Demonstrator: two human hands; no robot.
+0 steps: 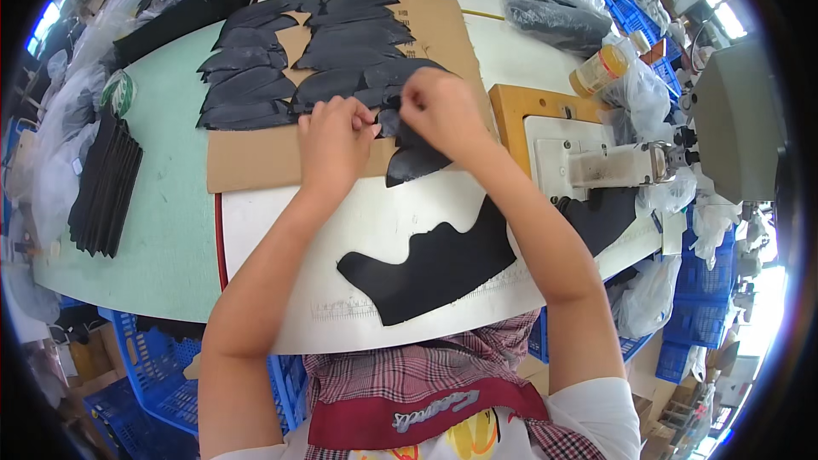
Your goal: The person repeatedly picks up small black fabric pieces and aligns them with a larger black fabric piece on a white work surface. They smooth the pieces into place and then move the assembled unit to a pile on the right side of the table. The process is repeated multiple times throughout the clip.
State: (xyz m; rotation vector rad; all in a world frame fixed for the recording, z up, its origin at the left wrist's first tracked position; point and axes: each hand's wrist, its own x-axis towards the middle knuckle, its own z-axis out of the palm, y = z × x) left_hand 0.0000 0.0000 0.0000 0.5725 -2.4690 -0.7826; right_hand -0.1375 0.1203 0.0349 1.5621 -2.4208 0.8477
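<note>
So the bit I'm fiddling with is a dark, slightly shiny cut piece (417, 162), right under my right hand (436, 111), with its wide end sticking out on the near side of my wrist. That hand is curled, fingertips tucked down out of sight, so I honestly can't tell whether they're pinching the piece or just pressing it. My left hand (335, 136) is just beside it, fingers drawn in toward the thumb, and I can't tell if there's any edge between them.

How I'd handle it: light fingertips, I reckon. The piece looks thin and bendy, so a hard tug could crease or stretch it. Better to steady one edge with the left and work the other with the right, smoothing from the middle out. Watch the right palm too, since it could drag neighbours along.

Those neighbours are the overlapping dark pieces (358, 37) lined up beyond both hands, all on a cardboard sheet (264, 158) that reaches under my left hand. I'd lift rather than slide near them.

Closer to me than either hand, a bigger black cutout (434, 268) lies on the white tabletop (247, 221), partly behind my right forearm, so mind that elbow. Right of my right hand there's a sewing machine (613, 166); well left of my left hand, a black stack (104, 187).
</note>
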